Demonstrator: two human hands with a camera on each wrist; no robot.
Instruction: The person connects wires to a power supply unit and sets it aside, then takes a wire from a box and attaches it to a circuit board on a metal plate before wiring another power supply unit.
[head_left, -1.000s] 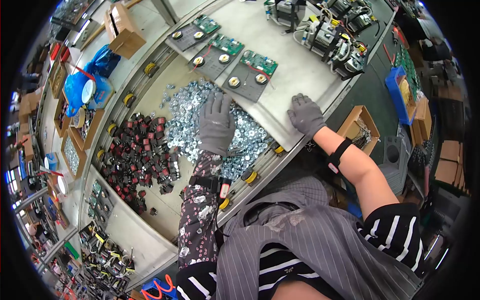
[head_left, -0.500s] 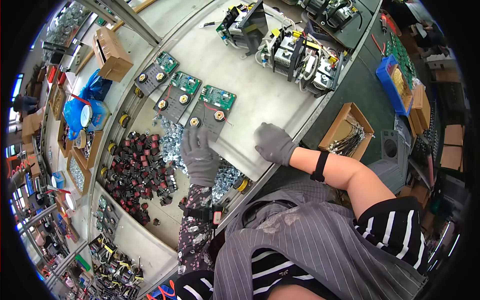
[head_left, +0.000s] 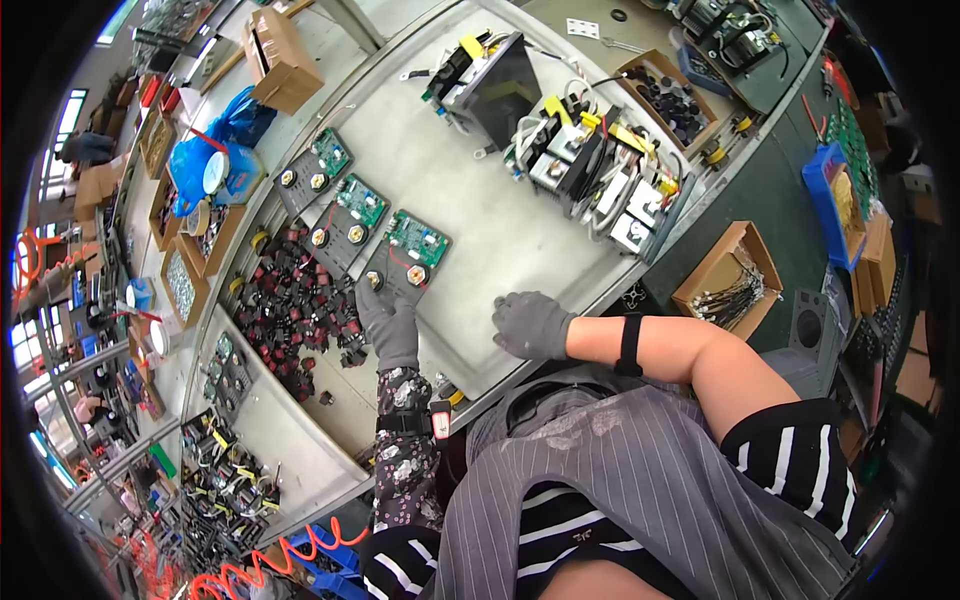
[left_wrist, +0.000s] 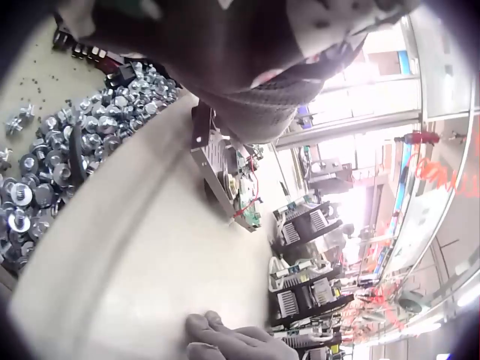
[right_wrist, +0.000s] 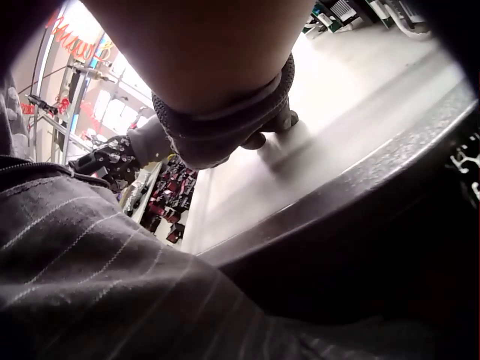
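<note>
- My left hand (head_left: pixel 390 328) is at the near edge of the nearest dark plate (head_left: pixel 396 274), which sits at its 12 o'clock; can't tell if the fingers grip or just touch.
- That plate carries a green circuit board (head_left: pixel 418 240). I'd handle bare edges only, clear of the red wire.
- Right hand (head_left: pixel 532 326), at my left hand's 3 o'clock: loosely curled, nothing visible held, resting on the pale tray (head_left: pixel 470 310). Good brace, I'd say.
- Second plate (head_left: pixel 338 247) at 11 o'clock, close; I'd avoid knocking it.
- Loose bolts (left_wrist: pixel 97 124) beside the tray; I'd keep plates off that edge.
</note>
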